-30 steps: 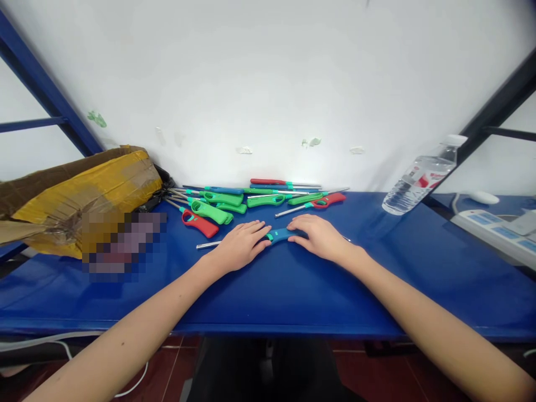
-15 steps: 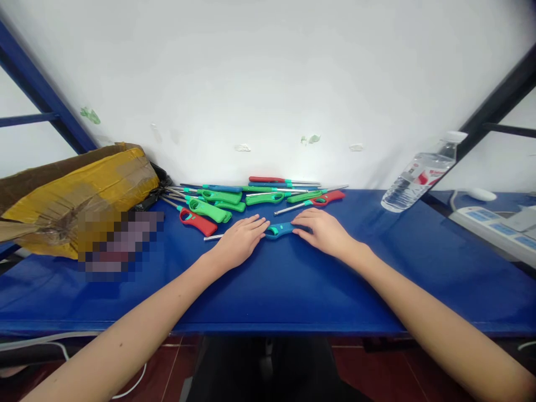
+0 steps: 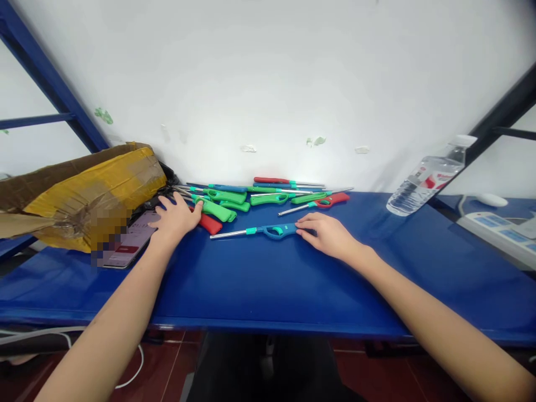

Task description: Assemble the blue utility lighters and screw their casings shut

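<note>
My left hand (image 3: 176, 219), fingers spread, is over the left end of a pile of long-nosed lighters, beside a red lighter (image 3: 210, 224) and a green lighter (image 3: 218, 211). A blue lighter (image 3: 288, 228) lies in front of the pile, its metal tube pointing left. The fingers of my right hand (image 3: 324, 233) are closed on the end of its handle. Behind it, a red lighter with a metal tube (image 3: 338, 198) and several green ones lie near the wall.
A taped cardboard box (image 3: 100, 192) stands at the left with a phone (image 3: 128, 245) before it. A water bottle (image 3: 429, 181) and a power strip (image 3: 502, 234) are at the right of the blue table (image 3: 251, 290).
My left hand has left the blue lighter and moved left to the pile, its fingers now spread. The lighter's trigger and tube have come into view. My right hand stays at the handle.
</note>
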Demonstrator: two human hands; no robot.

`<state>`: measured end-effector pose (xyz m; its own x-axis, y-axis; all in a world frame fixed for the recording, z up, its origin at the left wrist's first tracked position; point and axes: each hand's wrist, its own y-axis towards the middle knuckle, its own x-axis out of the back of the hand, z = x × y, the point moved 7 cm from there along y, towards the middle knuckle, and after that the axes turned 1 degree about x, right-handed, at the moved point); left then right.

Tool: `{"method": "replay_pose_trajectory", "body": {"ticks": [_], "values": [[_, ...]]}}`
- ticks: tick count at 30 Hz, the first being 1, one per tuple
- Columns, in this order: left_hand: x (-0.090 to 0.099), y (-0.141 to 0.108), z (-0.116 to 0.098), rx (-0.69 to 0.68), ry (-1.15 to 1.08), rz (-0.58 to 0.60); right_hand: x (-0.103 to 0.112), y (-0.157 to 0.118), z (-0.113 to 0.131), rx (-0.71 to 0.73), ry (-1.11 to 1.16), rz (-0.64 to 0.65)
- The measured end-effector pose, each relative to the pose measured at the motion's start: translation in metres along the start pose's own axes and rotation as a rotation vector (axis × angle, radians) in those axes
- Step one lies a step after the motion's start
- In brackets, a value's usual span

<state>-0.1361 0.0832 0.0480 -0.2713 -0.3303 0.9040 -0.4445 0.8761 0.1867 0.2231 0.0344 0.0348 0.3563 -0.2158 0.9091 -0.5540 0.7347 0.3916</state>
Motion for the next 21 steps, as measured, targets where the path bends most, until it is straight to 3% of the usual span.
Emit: {"method": "replay_pose_trajectory", "body": {"ticks": [4,7,9,12,15,18,21], "values": [[0.007,-0.011,-0.025,-0.236,-0.002,-0.184,-0.001,0.000,0.000,-0.001,-0.006,0.005],[0.007,-0.041,-0.065,-0.613,-0.176,-0.205,-0.002,0.001,0.000,0.004,-0.019,0.010],[-0.002,-0.071,-0.091,-0.903,-0.262,-0.103,-0.003,0.002,0.002,0.011,-0.026,0.008],[-0.028,-0.112,-0.115,-1.186,-0.225,0.133,-0.005,0.003,0.005,0.037,-0.026,0.000],[-0.049,-0.136,-0.120,-1.300,-0.129,0.269,-0.007,0.005,0.007,0.045,-0.027,-0.011],[-0.057,-0.140,-0.119,-1.303,-0.048,0.270,-0.005,0.005,0.004,0.020,0.002,-0.022],[-0.058,-0.141,-0.117,-1.307,0.026,0.253,-0.007,0.000,0.008,0.016,0.031,0.066]]}}
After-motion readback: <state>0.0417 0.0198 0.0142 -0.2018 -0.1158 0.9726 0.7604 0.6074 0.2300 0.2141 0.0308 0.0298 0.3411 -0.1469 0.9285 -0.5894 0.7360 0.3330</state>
